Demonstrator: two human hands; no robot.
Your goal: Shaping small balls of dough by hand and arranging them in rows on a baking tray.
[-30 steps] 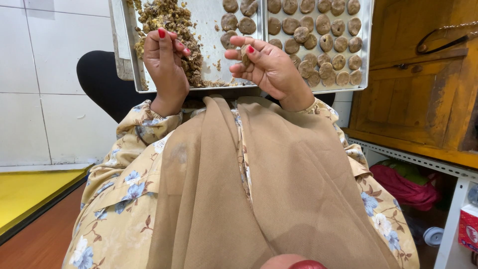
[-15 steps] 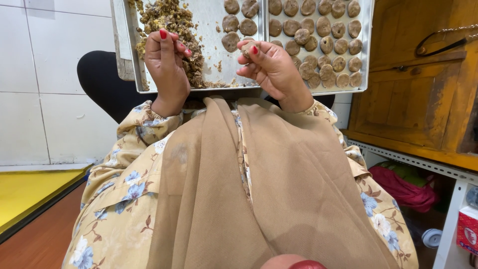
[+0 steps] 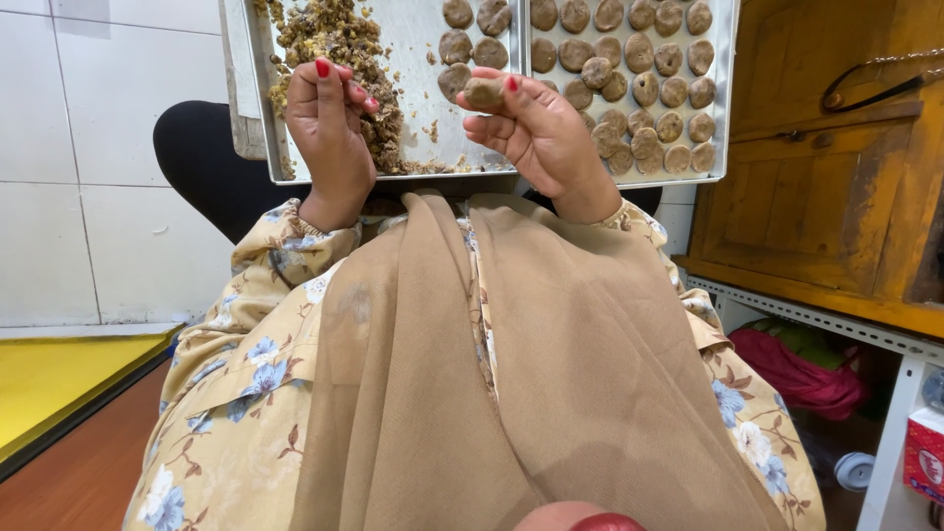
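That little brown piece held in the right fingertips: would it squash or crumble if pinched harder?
Probably soft: the brown piece in the right hand looks hand-pressed, like the flattened rounds on the metal tray. It may crumble, since the loose mixture by the left hand is coarse and crumbly. It seems light, held by fingertips only.

One package in our view

At about four o'clock we see a small red-and-white carton (image 3: 925,455), boxy, cut by the frame's edge, standing beside the white shelf post (image 3: 890,447).

Top edge cuts off both trays (image 3: 629,179); crumb heap (image 3: 339,39).
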